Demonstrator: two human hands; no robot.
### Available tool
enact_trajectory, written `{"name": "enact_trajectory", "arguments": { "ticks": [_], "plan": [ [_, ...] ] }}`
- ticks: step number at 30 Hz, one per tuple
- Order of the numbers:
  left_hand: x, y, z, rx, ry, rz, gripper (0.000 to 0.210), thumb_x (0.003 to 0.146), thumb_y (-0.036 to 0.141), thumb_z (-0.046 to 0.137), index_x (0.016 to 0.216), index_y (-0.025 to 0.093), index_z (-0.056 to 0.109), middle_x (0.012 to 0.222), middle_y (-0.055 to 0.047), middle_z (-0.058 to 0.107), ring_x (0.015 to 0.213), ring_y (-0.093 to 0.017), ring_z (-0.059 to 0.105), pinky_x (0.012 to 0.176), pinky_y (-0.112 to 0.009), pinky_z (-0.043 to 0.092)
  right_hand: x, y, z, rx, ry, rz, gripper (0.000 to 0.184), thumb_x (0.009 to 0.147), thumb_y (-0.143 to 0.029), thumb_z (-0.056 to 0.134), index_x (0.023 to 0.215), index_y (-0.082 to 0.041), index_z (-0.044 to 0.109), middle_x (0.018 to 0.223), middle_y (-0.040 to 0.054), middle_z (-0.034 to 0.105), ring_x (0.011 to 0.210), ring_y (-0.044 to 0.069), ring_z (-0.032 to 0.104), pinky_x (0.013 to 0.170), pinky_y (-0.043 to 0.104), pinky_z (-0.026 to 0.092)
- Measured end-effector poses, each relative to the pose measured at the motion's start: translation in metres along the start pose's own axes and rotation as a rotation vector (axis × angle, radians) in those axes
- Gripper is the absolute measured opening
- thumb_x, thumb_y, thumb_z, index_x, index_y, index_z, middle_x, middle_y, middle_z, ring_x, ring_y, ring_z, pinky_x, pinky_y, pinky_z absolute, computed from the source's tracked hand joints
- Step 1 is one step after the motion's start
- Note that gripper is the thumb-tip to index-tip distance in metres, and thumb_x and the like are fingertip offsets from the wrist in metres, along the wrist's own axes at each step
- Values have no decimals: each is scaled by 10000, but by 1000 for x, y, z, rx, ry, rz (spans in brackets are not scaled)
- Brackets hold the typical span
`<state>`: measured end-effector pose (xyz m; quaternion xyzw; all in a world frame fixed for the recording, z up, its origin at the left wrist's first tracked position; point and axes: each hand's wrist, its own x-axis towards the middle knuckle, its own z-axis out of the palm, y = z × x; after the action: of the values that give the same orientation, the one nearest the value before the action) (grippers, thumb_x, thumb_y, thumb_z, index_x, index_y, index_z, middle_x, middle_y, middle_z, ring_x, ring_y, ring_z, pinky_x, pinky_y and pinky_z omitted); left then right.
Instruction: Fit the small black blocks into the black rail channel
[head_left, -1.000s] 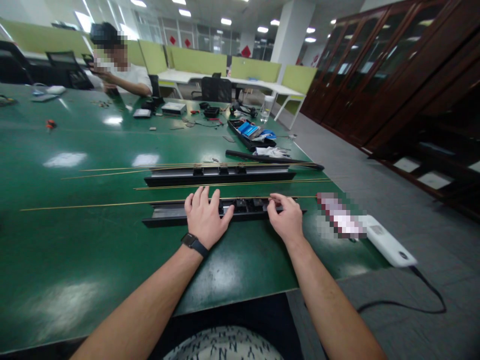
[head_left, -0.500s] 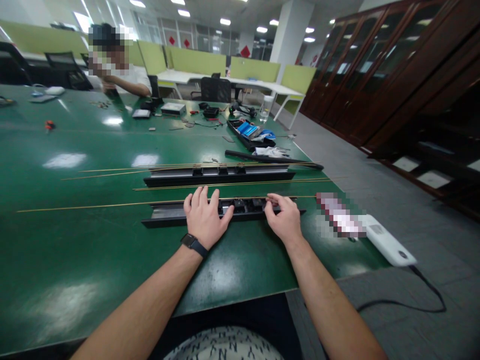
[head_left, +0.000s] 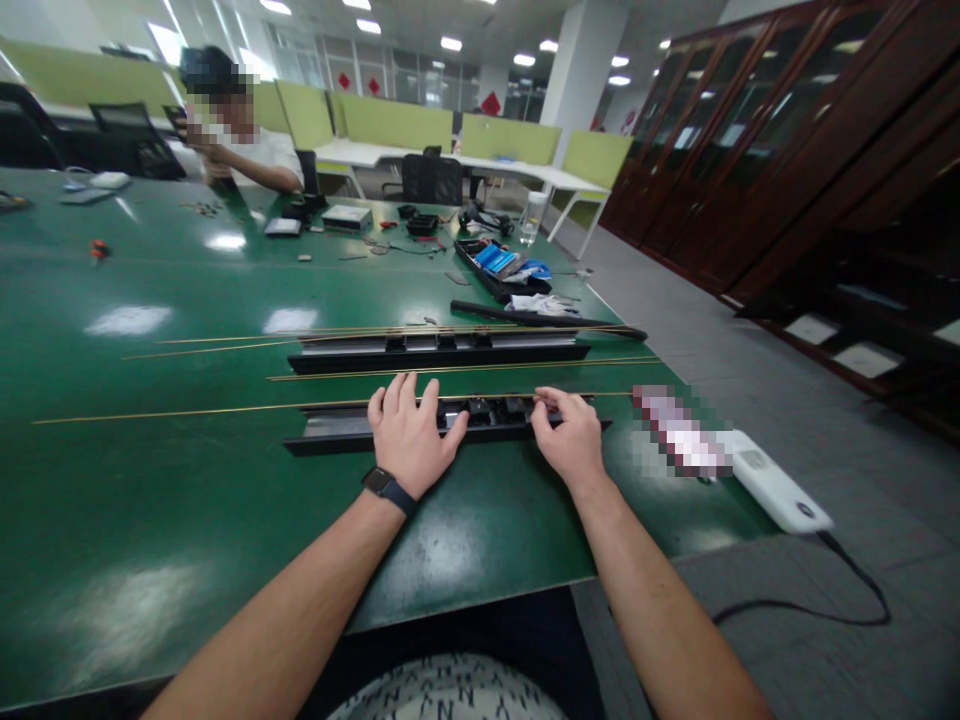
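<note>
A long black and silver rail-like housing (head_left: 334,427) with dark blocks (head_left: 487,410) in its channel lies across the green table before me. My left hand (head_left: 411,432) rests over its middle with the fingers spread, the thumb reaching toward the blocks. At the right part of the housing, my right hand (head_left: 566,428) is closed, thumb and fingertips drawn together; what they pinch is hidden. A thin brass-coloured rod (head_left: 187,412) runs along the housing's far edge, passing by both hands and sticking out far to the left.
Beyond lies a second similar housing (head_left: 435,354) with thin rods (head_left: 225,340) over it. A black bar (head_left: 517,314), a tray (head_left: 499,265) and gloves (head_left: 544,304) are farther back. A white power bank-like device (head_left: 780,480) with a cable sits right. Another person (head_left: 259,160) sits across the table.
Both my hands and the housing stay practically where they were. Across the table, the other person's raised hand has shifted slightly.
</note>
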<state>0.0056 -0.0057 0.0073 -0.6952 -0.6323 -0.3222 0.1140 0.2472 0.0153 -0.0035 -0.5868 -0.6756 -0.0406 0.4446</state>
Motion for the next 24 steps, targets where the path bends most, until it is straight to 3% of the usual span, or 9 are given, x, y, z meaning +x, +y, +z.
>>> {"name": "enact_trajectory", "arguments": {
  "ticks": [24],
  "plan": [
    [-1,0,1,-5,14,-6,518,949,533,615,1348,210,689,1500,-206,608,1470,-382,477,1223,-602,302,1,0,-1,-3,0,12,249,923,-294,569,1059,-236,769,959,45,816,901,231,732,953,424,528]
  ]
}}
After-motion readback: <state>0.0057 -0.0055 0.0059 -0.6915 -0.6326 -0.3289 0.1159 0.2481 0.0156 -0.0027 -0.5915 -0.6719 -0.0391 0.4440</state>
